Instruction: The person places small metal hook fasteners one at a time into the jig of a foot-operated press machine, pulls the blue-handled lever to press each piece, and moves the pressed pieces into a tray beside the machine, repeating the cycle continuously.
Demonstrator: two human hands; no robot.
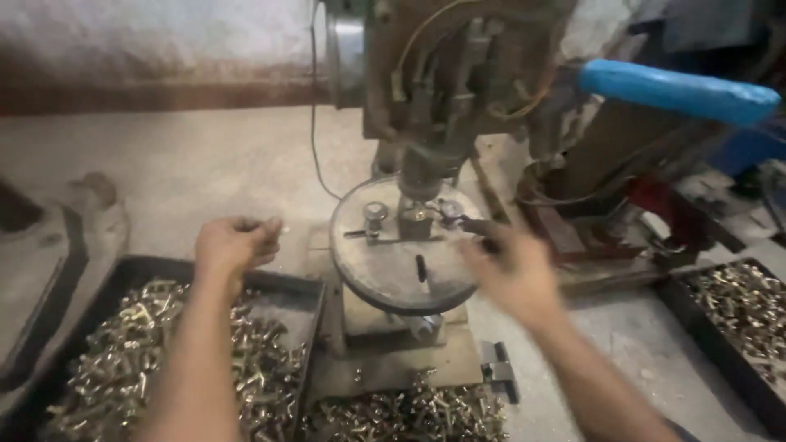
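Brass fittings heaped loose at the bottom edge (401, 416), right under my forearms, w/ more piled in the black tray (307, 286) below my left hand (233, 244). Left grip is pinched shut, fingertips together, prob. on one small fitting, but it's too tiny and hidden to say for sure. Right hand (509, 274) is blurred, reaching over the right rim of the round plate (385, 274) toward the fixture and studs (375, 214) just left of it; can't tell if that grip is open or closed. Drill head (426, 164) sits directly above the fixture, blue lever handle (679, 88) up and right of my right hand. Second tray of parts (749, 307) far right. Risks as I judge them: fingers near the spindle could get caught if it's turning; a loosely pinched piece could drop into the pile.
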